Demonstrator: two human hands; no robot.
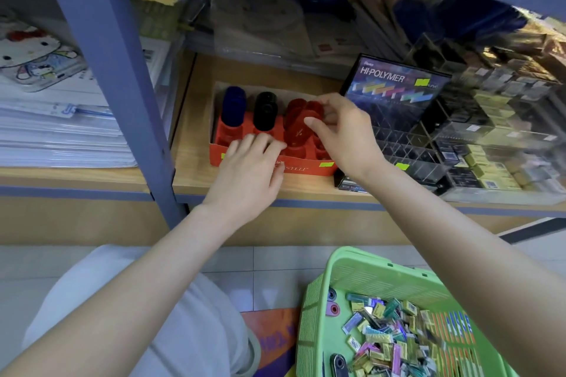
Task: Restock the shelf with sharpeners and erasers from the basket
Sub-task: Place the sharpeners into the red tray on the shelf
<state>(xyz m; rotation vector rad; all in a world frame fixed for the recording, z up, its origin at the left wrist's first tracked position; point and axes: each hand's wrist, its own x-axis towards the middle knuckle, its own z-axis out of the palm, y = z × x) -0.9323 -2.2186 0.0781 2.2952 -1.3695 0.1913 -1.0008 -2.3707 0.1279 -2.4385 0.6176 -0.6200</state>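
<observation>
A red display box [306, 169] with round slots sits on the wooden shelf [196, 174]. It holds a blue sharpener [233, 105], a black sharpener [266, 110] and red sharpeners [298, 119]. My left hand [249, 168] rests on the box's front edge and holds it. My right hand [341, 128] pinches a red sharpener at the box's right side. The green basket [367, 272] on the floor at bottom right holds many small wrapped erasers [382, 340] and a few sharpeners [332, 303].
A black HI-POLYMER display box [398, 82] and clear compartments of small boxes [490, 138] stand right of the red box. A blue shelf post [122, 86] rises at left, with stacked plastic folders [46, 119] beyond it. Packaged goods lean at the back.
</observation>
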